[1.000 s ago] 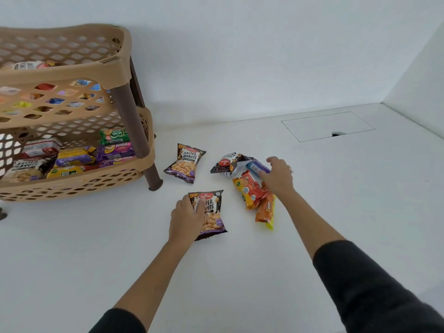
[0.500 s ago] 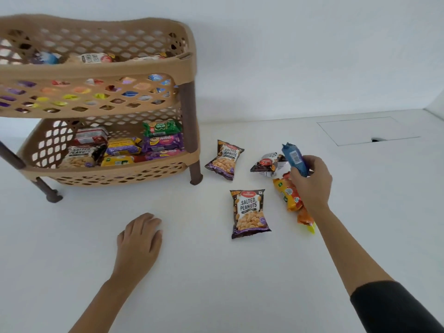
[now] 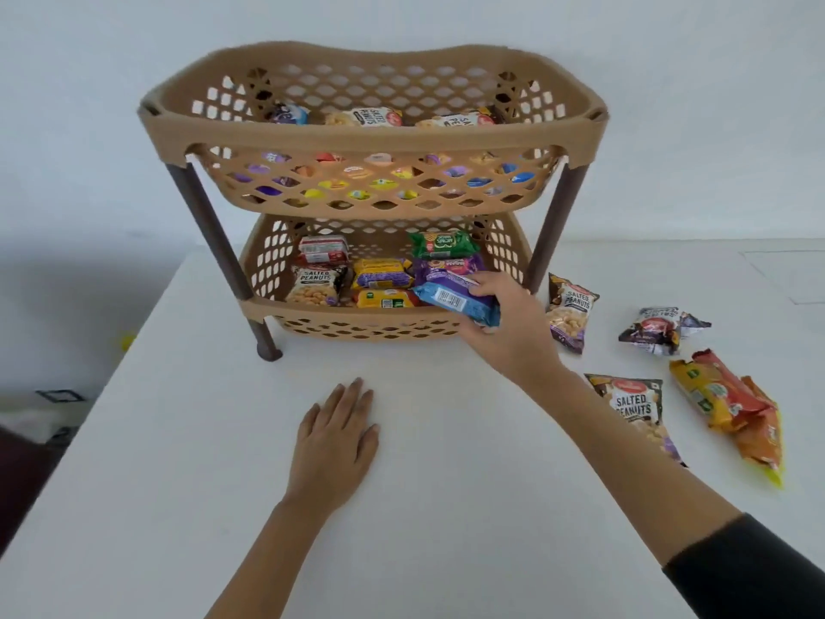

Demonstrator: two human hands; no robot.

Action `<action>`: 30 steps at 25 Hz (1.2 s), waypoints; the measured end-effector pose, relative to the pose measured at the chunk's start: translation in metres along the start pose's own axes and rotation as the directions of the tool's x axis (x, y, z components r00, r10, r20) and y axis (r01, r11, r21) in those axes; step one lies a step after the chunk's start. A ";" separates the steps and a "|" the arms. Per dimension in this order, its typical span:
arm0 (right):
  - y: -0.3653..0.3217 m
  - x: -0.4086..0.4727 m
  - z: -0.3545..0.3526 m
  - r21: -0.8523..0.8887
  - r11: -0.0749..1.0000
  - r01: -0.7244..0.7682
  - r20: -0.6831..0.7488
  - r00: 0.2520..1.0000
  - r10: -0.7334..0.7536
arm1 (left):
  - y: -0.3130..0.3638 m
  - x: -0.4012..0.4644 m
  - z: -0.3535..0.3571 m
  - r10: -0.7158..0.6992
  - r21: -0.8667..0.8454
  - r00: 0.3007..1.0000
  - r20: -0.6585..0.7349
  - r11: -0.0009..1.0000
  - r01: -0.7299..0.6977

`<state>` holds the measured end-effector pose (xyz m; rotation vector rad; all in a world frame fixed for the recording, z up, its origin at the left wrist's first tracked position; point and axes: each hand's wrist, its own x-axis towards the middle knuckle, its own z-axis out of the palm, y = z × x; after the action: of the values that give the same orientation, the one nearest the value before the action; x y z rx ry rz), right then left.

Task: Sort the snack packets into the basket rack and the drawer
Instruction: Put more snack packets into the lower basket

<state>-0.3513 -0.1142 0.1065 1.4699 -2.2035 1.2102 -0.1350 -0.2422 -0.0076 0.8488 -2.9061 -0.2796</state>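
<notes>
A tan two-tier basket rack (image 3: pixel 375 136) stands at the back of the white table. My right hand (image 3: pixel 509 328) grips a blue snack packet (image 3: pixel 455 299) at the front right rim of the lower basket (image 3: pixel 357 328). Both tiers hold several packets. My left hand (image 3: pixel 335 435) rests flat on the table in front of the rack, fingers straight. Loose packets lie to the right: two salted peanuts packets (image 3: pixel 569 310) (image 3: pixel 636 408), a crumpled dark packet (image 3: pixel 660 330) and an orange and yellow pile (image 3: pixel 732 404).
The white table (image 3: pixel 446 507) ends at a left edge near the rack, with floor below. A flush panel outline (image 3: pixel 794 270) shows in the tabletop at the far right. A white wall rises behind the rack.
My right hand lifted the blue packet from the pile and carried it left to the lower basket. My left hand let go of a peanuts packet and lies flat. The view turned toward the rack.
</notes>
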 end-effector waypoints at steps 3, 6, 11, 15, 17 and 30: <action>-0.005 0.064 0.041 -0.118 0.989 -0.087 0.116 0.988 0.101 | -0.008 0.000 0.003 0.011 -0.009 1.000 0.016 1.000 -0.011; 0.009 0.129 0.084 -0.328 0.937 -0.116 0.201 0.961 0.189 | -0.013 0.000 0.012 0.014 -0.004 1.000 0.009 1.000 -0.014; 0.042 0.191 0.146 -0.365 0.909 -0.203 0.342 0.878 0.334 | -0.017 0.001 0.018 0.038 0.003 0.998 -0.049 0.999 -0.038; 0.052 0.202 0.174 -0.404 0.909 -0.106 0.422 0.860 0.288 | -0.018 0.001 0.020 0.031 -0.005 0.996 -0.078 0.999 -0.032; 0.055 0.201 0.180 -0.416 0.908 -0.054 0.460 0.849 0.261 | -0.018 0.002 0.019 0.030 -0.007 0.996 -0.083 1.000 -0.030; 0.026 0.191 0.159 -0.298 0.948 -0.110 0.369 0.903 0.221 | -0.019 0.004 0.019 0.028 -0.023 0.995 -0.100 0.999 -0.031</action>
<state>-0.4243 -0.3530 0.1044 1.5423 -2.6809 0.6462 -0.1313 -0.2569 -0.0298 0.7918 -2.8148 -0.2626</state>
